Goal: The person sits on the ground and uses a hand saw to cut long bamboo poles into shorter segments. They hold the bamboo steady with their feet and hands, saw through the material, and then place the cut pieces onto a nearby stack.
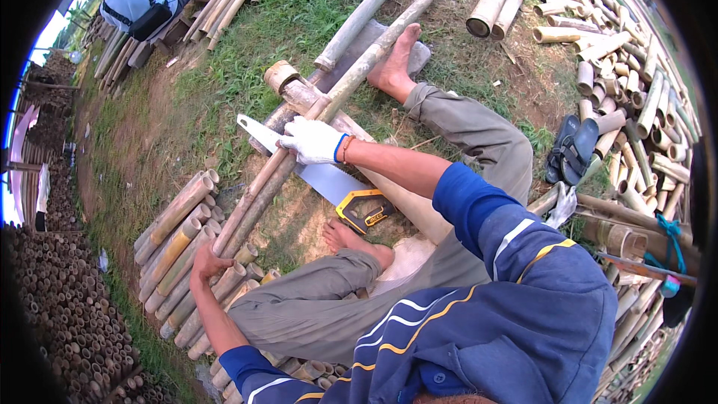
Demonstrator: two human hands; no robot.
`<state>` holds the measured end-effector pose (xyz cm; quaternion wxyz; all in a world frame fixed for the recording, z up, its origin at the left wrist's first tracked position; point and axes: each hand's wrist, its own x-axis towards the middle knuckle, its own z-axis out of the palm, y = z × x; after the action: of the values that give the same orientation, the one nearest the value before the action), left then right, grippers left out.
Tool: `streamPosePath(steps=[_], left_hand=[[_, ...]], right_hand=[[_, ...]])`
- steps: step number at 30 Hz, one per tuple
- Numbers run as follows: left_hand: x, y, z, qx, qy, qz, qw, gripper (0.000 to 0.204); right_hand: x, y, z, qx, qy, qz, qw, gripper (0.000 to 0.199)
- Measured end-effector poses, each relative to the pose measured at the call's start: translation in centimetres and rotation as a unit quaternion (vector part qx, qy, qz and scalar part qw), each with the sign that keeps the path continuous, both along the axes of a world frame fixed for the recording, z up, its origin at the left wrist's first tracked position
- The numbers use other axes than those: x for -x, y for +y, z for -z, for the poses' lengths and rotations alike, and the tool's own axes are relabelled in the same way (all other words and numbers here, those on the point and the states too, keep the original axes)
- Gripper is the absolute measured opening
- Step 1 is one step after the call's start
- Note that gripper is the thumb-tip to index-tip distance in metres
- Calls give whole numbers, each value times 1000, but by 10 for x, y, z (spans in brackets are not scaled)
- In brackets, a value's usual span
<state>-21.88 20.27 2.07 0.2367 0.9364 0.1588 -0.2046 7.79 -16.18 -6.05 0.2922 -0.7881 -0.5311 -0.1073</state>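
1. So the person sits on the grass with a long bamboo pole running diagonally across in front of them, from about 7 o'clock up to 1 o'clock.
2. Right hand, in a white glove, is wrapped closed around the pole near mid-length, fingers curled right over it.
3. Left hand is bare and rests at the pole's low end around 8 o'clock, fingers bent loosely over that end; can't really tell whether it's properly gripping it or just lying there.
4. A hand saw with a black and yellow handle lies on the ground under the pole, blade poking out at 10 o'clock of the gloved hand, handle at 4 o'clock of it, just beside the nearer bare foot.
5. The other foot is pressed onto the pole further up, at 1 o'clock.
6. The pole rests on a short bamboo log with an open hollow end.
7. No real containers here, just hollow cut bamboo sections piled at 8 o'clock and more at 3 o'clock, nothing visible inside them.
8. A pair of dark sandals sits at 3 o'clock.
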Motion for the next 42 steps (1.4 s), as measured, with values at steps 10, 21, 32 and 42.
streamPosePath(steps=[10, 21, 32, 42], left_hand=[[13, 13, 11, -203, 40, -35, 978, 102], [-133, -151, 24, -205, -169, 93, 960, 95], [-184, -191, 46, -192, -160, 78, 965, 70], [-239, -237, 54, -183, -196, 56, 962, 65]], right_hand=[[39, 45, -2, -8, 61, 14, 998, 39], [24, 36, -10, 44, 86, 1, 995, 44], [134, -129, 59, 157, 211, 10, 965, 31], [182, -140, 145, 297, 140, 17, 944, 35]])
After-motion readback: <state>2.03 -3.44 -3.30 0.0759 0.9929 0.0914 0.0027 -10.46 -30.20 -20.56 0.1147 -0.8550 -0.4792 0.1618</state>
